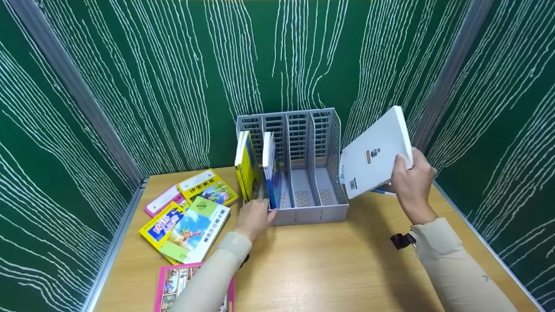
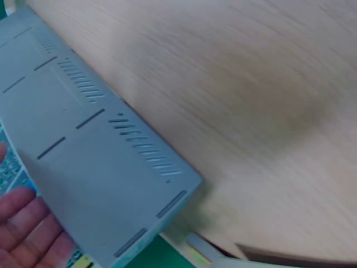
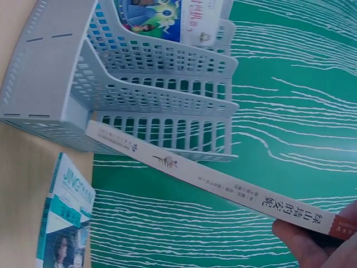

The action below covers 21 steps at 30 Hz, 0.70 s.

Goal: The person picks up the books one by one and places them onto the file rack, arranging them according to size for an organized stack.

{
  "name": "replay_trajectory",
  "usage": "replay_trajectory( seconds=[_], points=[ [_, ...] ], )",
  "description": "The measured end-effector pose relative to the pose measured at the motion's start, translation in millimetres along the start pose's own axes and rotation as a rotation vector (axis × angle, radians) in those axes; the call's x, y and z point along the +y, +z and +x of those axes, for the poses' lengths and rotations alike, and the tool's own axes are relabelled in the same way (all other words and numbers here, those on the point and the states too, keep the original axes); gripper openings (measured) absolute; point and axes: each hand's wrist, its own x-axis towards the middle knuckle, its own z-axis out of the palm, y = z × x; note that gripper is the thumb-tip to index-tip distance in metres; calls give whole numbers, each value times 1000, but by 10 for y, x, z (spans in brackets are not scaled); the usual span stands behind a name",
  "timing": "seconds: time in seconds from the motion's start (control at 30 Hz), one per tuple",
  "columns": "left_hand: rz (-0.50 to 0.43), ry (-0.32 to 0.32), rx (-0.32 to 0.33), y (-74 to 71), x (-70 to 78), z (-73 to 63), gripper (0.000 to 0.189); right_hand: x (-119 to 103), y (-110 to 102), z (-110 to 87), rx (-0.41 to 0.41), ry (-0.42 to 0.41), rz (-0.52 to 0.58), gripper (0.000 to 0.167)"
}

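Note:
A thick white paperback book (image 1: 376, 151) is tilted beside the right side of the grey file rack (image 1: 321, 213). My right hand (image 1: 412, 180) grips its near edge, thumb on the white cover. In the right wrist view, its spine (image 3: 217, 181) bears printed characters, and its far end is close to the rack's outer compartment. My left hand (image 1: 253, 219) touches the front edge of the rack, near two upright groups of books: yellow ones (image 1: 248, 169) and white-and-blue ones (image 1: 269, 169). In the left wrist view, the fingers (image 2: 33, 223) look nearly straight at the rack's edge.
Several picture books (image 1: 195, 229) overlap on the table left of the rack. A pink-edged book (image 1: 162, 286) lies nearer, partly under the left sleeve. A teal-and-white book (image 3: 67, 212) lies right of the rack. Green walls with white lines (image 1: 164, 86) enclose the table.

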Motion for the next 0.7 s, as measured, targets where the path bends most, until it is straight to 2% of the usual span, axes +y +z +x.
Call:
replay_trajectory(
  seconds=[0.13,0.33,0.5,0.7],
  points=[
    [6,13,92,-100,75,19,42,-50,-21,-33,-2,3,-17,41],
    [-62,67,210,-258,262,39,41,-195,-49,-105,-8,3,-3,41],
    [-142,129,242,-341,442,62,38,-333,-53,-160,-19,-1,28,40],
    [-194,162,245,-394,653,115,60,-447,7,-228,-33,17,91,38]
  ],
)
